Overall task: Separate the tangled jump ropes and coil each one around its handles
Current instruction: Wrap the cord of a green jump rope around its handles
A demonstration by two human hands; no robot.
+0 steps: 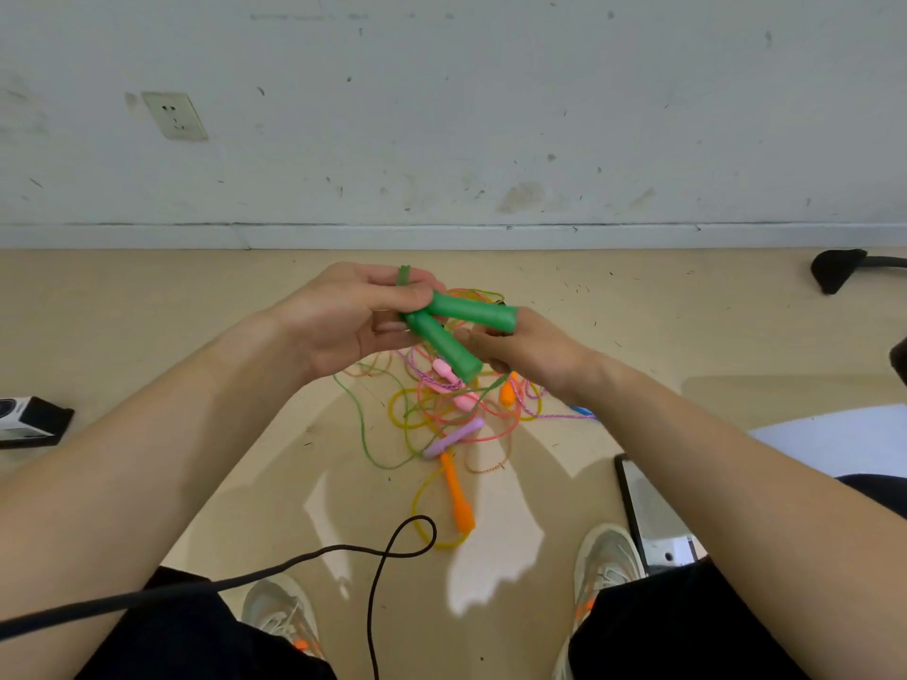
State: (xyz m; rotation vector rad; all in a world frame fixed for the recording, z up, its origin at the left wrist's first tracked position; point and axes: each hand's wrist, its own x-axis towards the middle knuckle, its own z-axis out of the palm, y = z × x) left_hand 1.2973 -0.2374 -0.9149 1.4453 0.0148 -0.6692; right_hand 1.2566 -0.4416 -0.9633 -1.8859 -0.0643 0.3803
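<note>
Holding two green cylindrical jump-rope handles (444, 348) up over the floor, both hands on them. My left hand (338, 319) has its fingers curled round the spot where the handles cross, pinching the pair together. One handle runs right from that grip, the other slants down and right. My right hand (520, 346) closes on the outer end of the upper handle; its fingertips are hidden behind the hand. A short green strip (403, 275) sticks up just above the left-hand grip, over a finger.

Directly below the grip, on the beige smooth floor (147, 306), lies the tangled pile of thin coloured ropes (432, 409): green, yellow, pink and purple braided strands looped over each other. In the pile:
- two small pink plastic handles (444, 370) just under the lower green handle
- a lilac plastic handle (454, 436) further below
- a long orange plastic handle (456, 493) lowest, on a yellow strand
- a second orange handle (508, 392) under the right hand

Well below the grip, a black cable (392, 547) loops across the floor between my two pale sneakers (280, 611). Far above and left of the grip, a white wall socket (174, 115) sits on the scuffed white wall.
</note>
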